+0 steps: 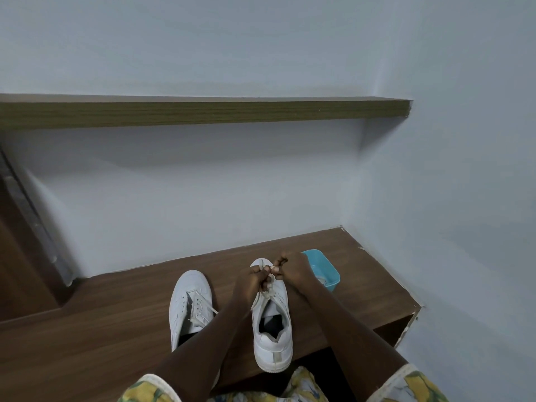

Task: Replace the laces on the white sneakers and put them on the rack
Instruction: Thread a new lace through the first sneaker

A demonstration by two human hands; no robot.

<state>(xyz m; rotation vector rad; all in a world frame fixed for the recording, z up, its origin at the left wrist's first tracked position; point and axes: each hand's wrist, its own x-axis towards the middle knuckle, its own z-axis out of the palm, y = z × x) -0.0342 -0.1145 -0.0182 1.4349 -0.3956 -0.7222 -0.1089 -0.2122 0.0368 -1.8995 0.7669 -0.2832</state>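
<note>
White sneaker [272,346] points toe-first at the wall [203,184]. Both left grip [251,281] and right grip [293,268] pinch its lace [267,267].

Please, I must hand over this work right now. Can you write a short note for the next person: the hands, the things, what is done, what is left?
Left hand and right hand: both pinch the lace at the toe-end eyelets of the held sneaker.
Other sneaker: beside it on the wooden top, with a loose lace, untied.
Blue tub: behind the right hand, contents unclear.
Done: cannot tell old laces from new.
Left: finish lacing both, tie them, put both on the rack.
</note>
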